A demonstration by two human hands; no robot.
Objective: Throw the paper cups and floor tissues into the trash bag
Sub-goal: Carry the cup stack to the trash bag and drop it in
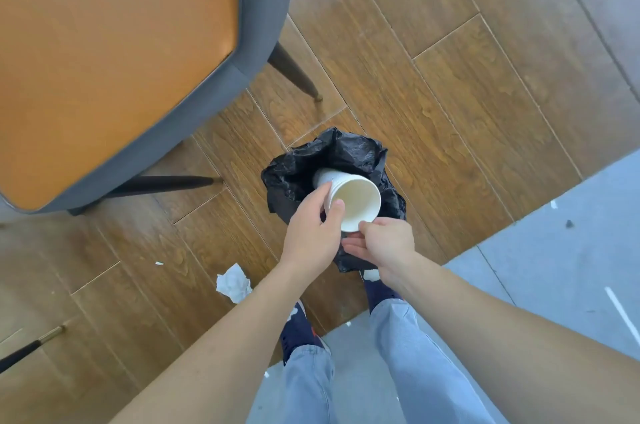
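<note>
Left hand (313,233) closed round stacked paper cups (349,200), tilted over trash bag (349,153) mouth | right hand (384,247) gripping bag rim; slack rim may fold, cups deflected onto floor | crumpled tissue (233,282) uncollected nearby

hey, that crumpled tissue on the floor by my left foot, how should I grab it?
Pinch the raised middle folds of the tissue from straight above. It lies loose and bunched on the floor, so the creases give the fingers purchase. Both hands are busy with the cup now.
</note>
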